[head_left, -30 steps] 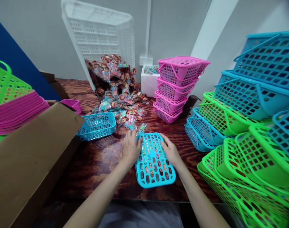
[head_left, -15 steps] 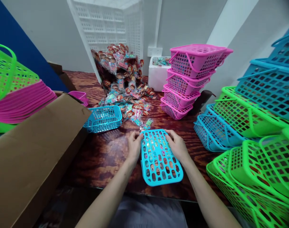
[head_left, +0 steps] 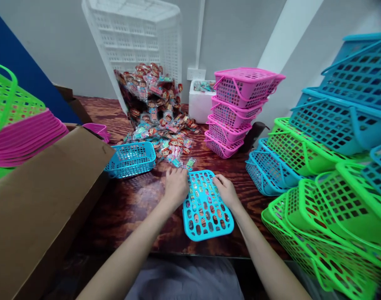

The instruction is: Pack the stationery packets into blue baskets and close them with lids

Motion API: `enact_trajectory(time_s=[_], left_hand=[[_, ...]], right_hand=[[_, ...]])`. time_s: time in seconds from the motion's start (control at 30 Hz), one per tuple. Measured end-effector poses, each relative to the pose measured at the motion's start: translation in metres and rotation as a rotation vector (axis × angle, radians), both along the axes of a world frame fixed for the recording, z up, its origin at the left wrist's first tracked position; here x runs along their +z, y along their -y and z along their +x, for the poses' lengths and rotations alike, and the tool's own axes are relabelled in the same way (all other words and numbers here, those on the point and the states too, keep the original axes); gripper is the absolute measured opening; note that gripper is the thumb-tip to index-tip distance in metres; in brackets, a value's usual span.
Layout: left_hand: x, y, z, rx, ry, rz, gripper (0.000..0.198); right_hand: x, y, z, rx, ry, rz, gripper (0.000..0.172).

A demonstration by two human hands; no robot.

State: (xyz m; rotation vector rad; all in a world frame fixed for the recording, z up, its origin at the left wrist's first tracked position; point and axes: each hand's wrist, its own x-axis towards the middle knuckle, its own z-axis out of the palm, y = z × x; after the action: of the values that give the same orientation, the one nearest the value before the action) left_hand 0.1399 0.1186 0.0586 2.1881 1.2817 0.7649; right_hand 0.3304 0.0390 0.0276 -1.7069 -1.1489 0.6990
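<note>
A turquoise plastic basket (head_left: 207, 208) lies in front of me on the table, topped by a flat lid with oval holes. Colourful contents show through the holes, too small to name. My left hand (head_left: 177, 184) is closed at its far left corner, fingers curled and partly hidden by the back of the hand. On the far right edge, my right hand (head_left: 225, 190) grips the basket, the thumb along the lid. Just beyond lies a small clear packet (head_left: 190, 163). To the left stands an open blue basket (head_left: 131, 160) without a lid.
A tipped white crate (head_left: 128, 37) spills cartoon-doll packets (head_left: 165, 133) onto the table. Lidded pink baskets (head_left: 237, 112) are stacked behind on the right. Green baskets (head_left: 328, 208) and blue baskets (head_left: 340, 121) crowd the right side. A cardboard box (head_left: 43, 200) fills the left.
My left hand has turned over at the basket's far left corner, its back now facing up. My right hand stays on the right edge. The view has shifted slightly right.
</note>
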Motion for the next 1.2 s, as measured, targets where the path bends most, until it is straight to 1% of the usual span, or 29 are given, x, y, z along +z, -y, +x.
enact_trajectory(time_s=[0.1,0.17,0.2,0.27,0.37,0.5,0.6,0.67,0.7,0.73,0.8,0.87,0.93,1.0,1.03,1.1,1.2], left_hand=[[0.019,-0.010,0.028,-0.075,-0.156,0.039,0.015],[0.025,-0.018,0.054,-0.142,-0.218,0.027,0.013],[0.025,-0.022,0.066,-0.185,-0.241,0.004,0.013],[0.022,-0.032,0.085,-0.281,-0.275,-0.071,0.015],[0.010,-0.046,0.097,-0.374,-0.290,-0.188,0.021],[-0.003,-0.054,0.089,-0.361,-0.240,-0.265,0.027],[-0.005,-0.051,0.076,-0.308,-0.191,-0.285,0.029],[-0.005,-0.047,0.066,-0.250,-0.169,-0.286,0.031],[-0.005,-0.045,0.059,-0.216,-0.160,-0.285,0.031],[-0.006,-0.044,0.051,-0.180,-0.153,-0.283,0.031],[-0.007,-0.042,0.035,-0.112,-0.139,-0.280,0.030],[-0.009,-0.041,0.019,-0.074,-0.124,-0.283,0.030],[-0.009,-0.041,0.006,-0.080,-0.111,-0.299,0.033],[-0.009,-0.042,-0.002,-0.111,-0.103,-0.317,0.035],[-0.007,-0.042,-0.004,-0.128,-0.103,-0.321,0.036],[-0.004,-0.041,-0.009,-0.158,-0.112,-0.318,0.035],[0.002,-0.034,-0.012,-0.194,-0.134,-0.276,0.027]], right_hand=[[0.001,-0.001,0.000,0.009,0.009,0.010,0.027],[0.001,-0.003,0.000,0.017,0.007,0.025,0.027],[0.001,-0.003,0.001,0.019,0.005,0.033,0.027],[-0.001,-0.004,0.003,0.025,-0.008,0.046,0.029],[-0.004,-0.002,0.006,0.055,-0.056,0.050,0.032],[-0.005,-0.006,0.005,0.095,-0.126,0.040,0.031],[-0.002,-0.010,0.001,0.123,-0.183,0.030,0.031],[-0.001,-0.003,0.000,0.143,-0.238,0.021,0.031],[-0.001,0.004,0.000,0.126,-0.255,0.027,0.033],[-0.002,0.015,0.000,0.083,-0.259,0.041,0.035],[-0.004,0.042,-0.001,-0.072,-0.227,0.076,0.036],[-0.006,0.071,-0.007,-0.212,-0.194,0.056,0.036],[-0.005,0.092,-0.017,-0.220,-0.216,-0.011,0.039],[-0.001,0.101,-0.029,-0.162,-0.241,-0.057,0.037],[0.000,0.101,-0.034,-0.140,-0.241,-0.064,0.035],[0.003,0.098,-0.041,-0.142,-0.201,-0.050,0.032],[0.004,0.091,-0.044,-0.157,-0.106,-0.002,0.028]])
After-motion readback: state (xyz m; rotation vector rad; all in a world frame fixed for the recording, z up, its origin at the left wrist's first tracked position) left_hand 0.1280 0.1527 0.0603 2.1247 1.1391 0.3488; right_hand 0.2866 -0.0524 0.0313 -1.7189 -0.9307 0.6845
